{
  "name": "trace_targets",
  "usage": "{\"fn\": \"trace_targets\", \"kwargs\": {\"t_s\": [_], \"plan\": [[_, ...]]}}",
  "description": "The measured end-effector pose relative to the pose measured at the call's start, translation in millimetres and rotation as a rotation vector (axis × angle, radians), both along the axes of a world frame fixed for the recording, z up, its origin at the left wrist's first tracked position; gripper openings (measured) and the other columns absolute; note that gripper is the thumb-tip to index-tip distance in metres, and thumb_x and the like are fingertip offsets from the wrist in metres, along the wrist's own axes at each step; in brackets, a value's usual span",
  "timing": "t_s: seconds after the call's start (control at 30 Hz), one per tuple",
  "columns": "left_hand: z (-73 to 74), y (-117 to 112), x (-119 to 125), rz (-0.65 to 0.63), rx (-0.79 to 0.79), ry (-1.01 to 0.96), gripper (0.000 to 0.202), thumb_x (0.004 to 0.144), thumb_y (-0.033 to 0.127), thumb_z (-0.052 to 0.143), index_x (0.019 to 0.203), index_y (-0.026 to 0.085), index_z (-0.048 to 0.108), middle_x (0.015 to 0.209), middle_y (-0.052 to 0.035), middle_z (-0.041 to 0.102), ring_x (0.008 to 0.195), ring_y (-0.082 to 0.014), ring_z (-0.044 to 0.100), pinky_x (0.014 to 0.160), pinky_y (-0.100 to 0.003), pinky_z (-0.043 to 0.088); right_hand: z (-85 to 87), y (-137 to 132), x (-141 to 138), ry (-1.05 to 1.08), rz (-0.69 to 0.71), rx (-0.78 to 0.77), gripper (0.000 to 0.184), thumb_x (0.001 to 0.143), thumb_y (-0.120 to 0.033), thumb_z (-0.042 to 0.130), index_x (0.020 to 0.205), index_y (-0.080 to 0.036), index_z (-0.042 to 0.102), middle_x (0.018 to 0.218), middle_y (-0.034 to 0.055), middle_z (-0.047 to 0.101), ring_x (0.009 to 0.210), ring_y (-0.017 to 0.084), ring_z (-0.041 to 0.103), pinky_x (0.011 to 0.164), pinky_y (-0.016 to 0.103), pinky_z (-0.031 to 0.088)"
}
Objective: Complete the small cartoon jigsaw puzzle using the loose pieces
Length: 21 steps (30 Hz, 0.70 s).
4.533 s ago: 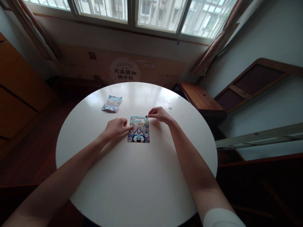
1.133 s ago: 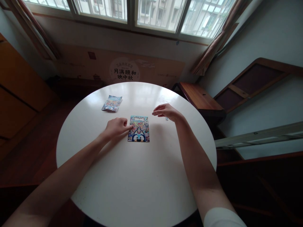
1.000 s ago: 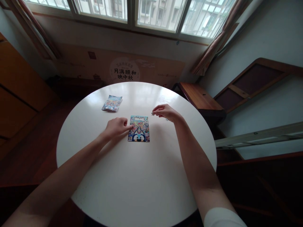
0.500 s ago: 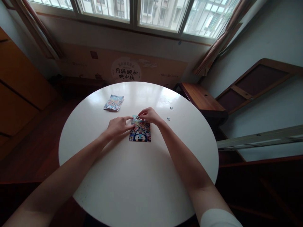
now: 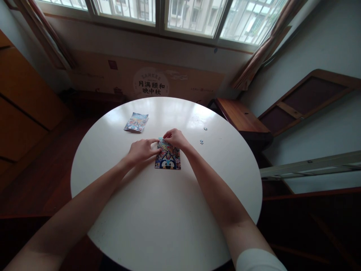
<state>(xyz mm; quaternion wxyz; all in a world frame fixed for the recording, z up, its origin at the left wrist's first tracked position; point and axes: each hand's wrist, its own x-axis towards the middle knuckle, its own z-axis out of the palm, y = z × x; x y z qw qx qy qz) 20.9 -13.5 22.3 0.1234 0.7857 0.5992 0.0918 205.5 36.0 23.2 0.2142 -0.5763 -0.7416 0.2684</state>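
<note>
A colourful jigsaw puzzle [image 5: 169, 160] with a dark blue cartoon face at its near end lies flat on the white round table. My left hand [image 5: 142, 150] rests against its left edge, thumb and forefinger spread and touching it, gripping nothing. Over the far end of the puzzle, my right hand [image 5: 176, 138] has its fingertips pinched together and pressed down at a puzzle piece, which the fingers mostly cover. Two loose puzzle pieces lie to the right: one piece [image 5: 201, 142] nearer and another piece [image 5: 205, 128] farther back.
Behind my left hand lies a printed packet [image 5: 136, 122] with a picture like the puzzle's. The white table [image 5: 158, 214] has a curved edge all round. A wooden bench [image 5: 239, 116] stands beyond it at the right, below the wall.
My right hand has shifted slightly left and pressed lower. The gap that showed near the puzzle's far end is now covered or filled. My left hand has stayed in place.
</note>
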Motion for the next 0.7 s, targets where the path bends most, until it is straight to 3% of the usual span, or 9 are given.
{"fn": "trace_targets", "kwargs": {"t_s": [0.13,0.27,0.5,0.7], "plan": [[1.0,-0.2,0.4,-0.003,-0.007,-0.01,0.059,0.08,0.065,0.055,0.13,0.035,0.063,0.091,-0.0026,0.075,0.08,-0.0213,0.066,0.061,-0.025,0.037,2.2,1.8,2.7,0.058,0.015,-0.047,0.016,0.073,-0.01,0.069,0.087,-0.012,0.077,0.083,0.0088,0.073,0.074,0.016,0.065,0.063,0.024,0.048],[1.9,-0.5,0.6,-0.006,-0.007,-0.012,0.059,0.08,0.065,0.055,0.131,0.035,0.062,0.091,-0.002,0.075,0.082,-0.0219,0.066,0.063,-0.026,0.038,5.4,5.0,8.9,0.191,0.093,-0.075,0.029,0.075,-0.008,0.063,0.1,-0.012,0.076,0.076,0.0049,0.07,0.068,0.012,0.061,0.062,0.023,0.047],[-0.6,-0.2,-0.2,-0.01,0.007,-0.017,0.06,0.079,0.067,0.054,0.13,0.036,0.062,0.088,-0.0016,0.074,0.082,-0.0222,0.067,0.063,-0.026,0.038,6.4,7.0,13.9,0.277,0.061,-0.132,0.015,0.071,-0.007,0.066,0.082,-0.009,0.075,0.07,0.0069,0.068,0.062,0.012,0.059,0.056,0.023,0.045],[-0.4,0.1,-0.7,-0.008,-0.001,-0.015,0.059,0.079,0.067,0.054,0.129,0.036,0.063,0.089,-0.0014,0.074,0.081,-0.0215,0.066,0.062,-0.026,0.037,10.0,4.2,13.4,0.348,0.043,-0.167,0.016,0.076,-0.004,0.066,0.087,-0.009,0.076,0.073,0.0067,0.071,0.062,0.01,0.06,0.058,0.021,0.049]]}}
